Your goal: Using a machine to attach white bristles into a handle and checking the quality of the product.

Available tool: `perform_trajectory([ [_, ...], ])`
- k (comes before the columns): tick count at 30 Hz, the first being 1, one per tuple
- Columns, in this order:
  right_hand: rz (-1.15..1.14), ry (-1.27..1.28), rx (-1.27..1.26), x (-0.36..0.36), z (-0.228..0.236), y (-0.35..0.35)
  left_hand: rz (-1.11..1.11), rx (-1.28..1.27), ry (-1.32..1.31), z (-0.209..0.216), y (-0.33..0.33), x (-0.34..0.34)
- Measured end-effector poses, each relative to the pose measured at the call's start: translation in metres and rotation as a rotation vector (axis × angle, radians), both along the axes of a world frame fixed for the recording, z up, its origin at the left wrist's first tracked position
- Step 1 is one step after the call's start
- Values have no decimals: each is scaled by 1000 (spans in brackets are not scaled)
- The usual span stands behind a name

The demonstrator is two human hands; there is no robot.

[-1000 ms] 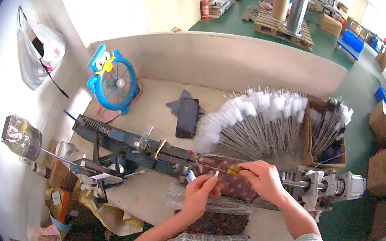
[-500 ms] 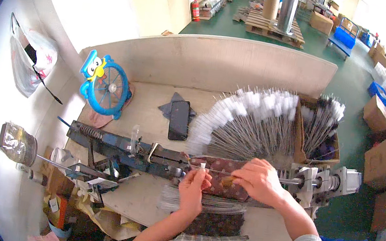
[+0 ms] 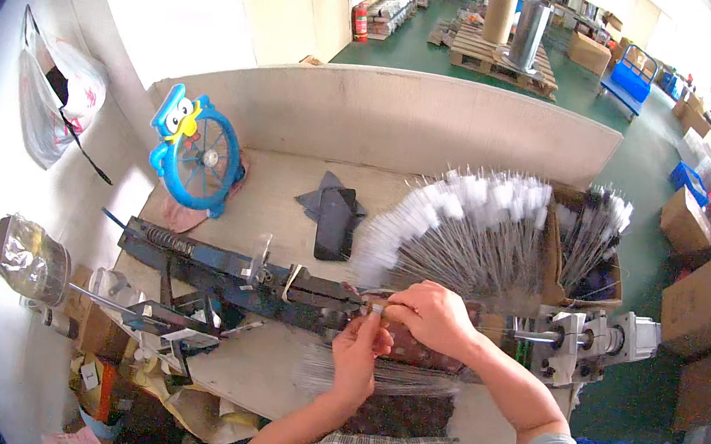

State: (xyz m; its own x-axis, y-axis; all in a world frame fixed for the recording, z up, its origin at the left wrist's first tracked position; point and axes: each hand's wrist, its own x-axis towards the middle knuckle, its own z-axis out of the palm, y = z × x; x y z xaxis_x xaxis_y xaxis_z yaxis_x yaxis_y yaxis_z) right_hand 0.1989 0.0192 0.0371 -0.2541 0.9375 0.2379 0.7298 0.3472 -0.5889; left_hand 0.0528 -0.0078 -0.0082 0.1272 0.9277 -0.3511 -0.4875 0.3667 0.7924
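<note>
My left hand (image 3: 357, 355) is closed, with a small white piece (image 3: 376, 309) pinched upright between thumb and fingertips. Right beside it, my right hand (image 3: 432, 314) is closed too, its fingertips meeting the left ones; what they grip is hidden. Both hands are over a dark red dotted cloth (image 3: 432, 355), by the end of a long dark metal fixture (image 3: 295, 291). Behind them fan out many wire-stemmed brushes (image 3: 472, 239) with white bristle heads. A bundle of thin wires (image 3: 419, 383) lies at the bench's near edge.
A motor-like unit with a shaft (image 3: 586, 339) stands at the right. A cardboard box (image 3: 556, 284) holds more brushes. Farther left are a phone (image 3: 336, 224), a blue cartoon-bird fan (image 3: 200, 157) and a lamp-like block on a rod (image 3: 28, 260). A low panel (image 3: 389, 117) bounds the bench's back.
My right hand has moved left, up to my left fingertips. The yellowish-brown thing seen under its fingers before no longer shows plainly. My left hand has stayed almost in place.
</note>
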Motion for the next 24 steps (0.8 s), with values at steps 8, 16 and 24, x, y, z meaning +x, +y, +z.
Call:
perform_trajectory([
  [8, -78, 83, -154, 1, 0, 0, -38, -36, -87, 7, 5, 2],
  [16, -131, -132, 254, -21, -6, -15, 133, -83, -298, 0, 1, 8],
  [24, -107, -142, 469, -12, -4, -22, 133, -37, -273, -10, 1, 11],
])
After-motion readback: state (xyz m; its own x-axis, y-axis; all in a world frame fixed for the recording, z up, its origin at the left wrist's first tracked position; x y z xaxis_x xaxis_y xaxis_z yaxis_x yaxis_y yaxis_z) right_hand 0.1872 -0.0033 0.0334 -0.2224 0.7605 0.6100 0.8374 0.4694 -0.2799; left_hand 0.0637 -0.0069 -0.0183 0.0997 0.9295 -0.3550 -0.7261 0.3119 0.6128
